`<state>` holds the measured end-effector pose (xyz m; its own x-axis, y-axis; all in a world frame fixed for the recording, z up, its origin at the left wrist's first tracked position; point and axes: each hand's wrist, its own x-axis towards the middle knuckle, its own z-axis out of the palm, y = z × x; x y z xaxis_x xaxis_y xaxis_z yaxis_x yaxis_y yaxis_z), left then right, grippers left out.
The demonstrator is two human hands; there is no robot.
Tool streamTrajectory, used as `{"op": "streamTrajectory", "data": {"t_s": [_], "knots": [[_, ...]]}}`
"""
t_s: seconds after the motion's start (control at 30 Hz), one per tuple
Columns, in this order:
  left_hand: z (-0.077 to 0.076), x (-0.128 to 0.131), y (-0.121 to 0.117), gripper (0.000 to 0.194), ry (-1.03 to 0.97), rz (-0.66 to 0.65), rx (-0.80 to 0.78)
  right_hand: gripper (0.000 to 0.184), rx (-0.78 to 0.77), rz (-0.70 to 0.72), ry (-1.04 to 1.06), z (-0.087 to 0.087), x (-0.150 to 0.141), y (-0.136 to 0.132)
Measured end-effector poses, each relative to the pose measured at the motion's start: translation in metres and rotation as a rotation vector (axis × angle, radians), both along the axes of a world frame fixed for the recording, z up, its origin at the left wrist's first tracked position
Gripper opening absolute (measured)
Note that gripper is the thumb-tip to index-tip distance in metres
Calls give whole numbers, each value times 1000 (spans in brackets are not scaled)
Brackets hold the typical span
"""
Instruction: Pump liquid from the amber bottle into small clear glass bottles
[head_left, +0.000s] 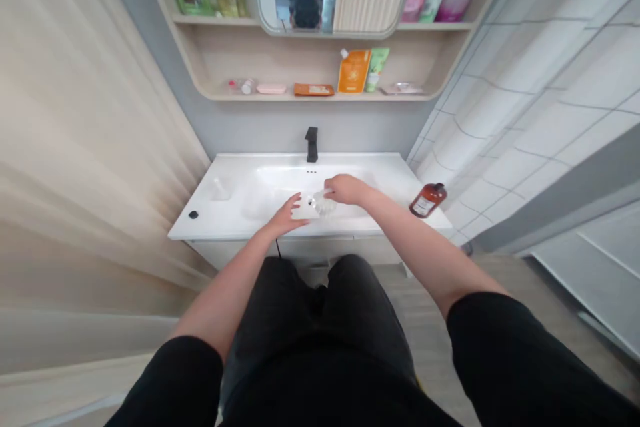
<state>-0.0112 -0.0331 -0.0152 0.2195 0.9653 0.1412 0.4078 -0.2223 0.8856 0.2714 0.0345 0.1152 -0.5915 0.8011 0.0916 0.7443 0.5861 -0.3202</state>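
Over the white sink basin [260, 195], my left hand [286, 219] grips a small white, flat-sided piece between its thumb and fingers; its exact kind is unclear. My right hand [346, 188] is closed, fingers pointing down and left, around the edge of a clear, ridged plastic-looking item [326, 204]. That item sits close beside the white piece [304, 208], and I cannot tell whether they touch. The drain [311, 202] shows between the two hands. Behind them stands the black faucet [312, 145].
A brown bottle [428, 200] is on the counter's right end. At the left are a clear container [220, 189] and a small black object [193, 215]. Above, a shelf [280, 98] holds an orange pouch [354, 71], a green tube [377, 69] and small items, beneath a mirror [300, 7].
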Motion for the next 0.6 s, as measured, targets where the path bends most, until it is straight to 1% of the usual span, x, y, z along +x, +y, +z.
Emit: {"op": "streamTrajectory", "data": {"t_s": [0.03, 0.07, 0.1, 0.17, 0.2, 0.23, 0.27, 0.33, 0.37, 0.4, 0.47, 0.5, 0.6], "knots": [[0, 9, -1, 111, -47, 1, 8, 16, -31, 38, 60, -3, -16, -5], [-1, 18, -2, 109, -63, 24, 9, 15, -56, 64, 108, -7, -30, -8], [-1, 24, -3, 103, -61, 65, 8, 16, -72, 74, 148, -12, -41, -11], [-1, 31, -3, 82, -46, 163, 8, 19, -83, 49, 240, -23, -52, -14], [-1, 31, -3, 73, -45, 197, 10, 22, -81, 25, 308, -31, -53, -16], [-2, 30, -2, 67, -53, 217, 13, 31, -82, -1, 396, -40, -53, -17], [-2, 29, 0, 65, -73, 223, 18, 44, -98, -24, 499, -51, -51, -19], [-4, 25, 3, 67, -116, 214, 25, 76, -206, -49, 719, -75, -47, -25], [-5, 23, 5, 69, -134, 204, 28, 88, -304, -49, 808, -88, -46, -28], [-7, 22, 7, 73, -151, 189, 25, 93, -401, -45, 882, -100, -46, -32], [-10, 21, 10, 79, -170, 148, 5, 93, -545, -39, 986, -118, -49, -37], [-11, 20, 11, 82, -171, 123, -5, 90, -580, -40, 1022, -124, -51, -39], [-12, 16, 12, 91, -175, 27, -15, 83, -589, -62, 1058, -133, -56, -37]]}}
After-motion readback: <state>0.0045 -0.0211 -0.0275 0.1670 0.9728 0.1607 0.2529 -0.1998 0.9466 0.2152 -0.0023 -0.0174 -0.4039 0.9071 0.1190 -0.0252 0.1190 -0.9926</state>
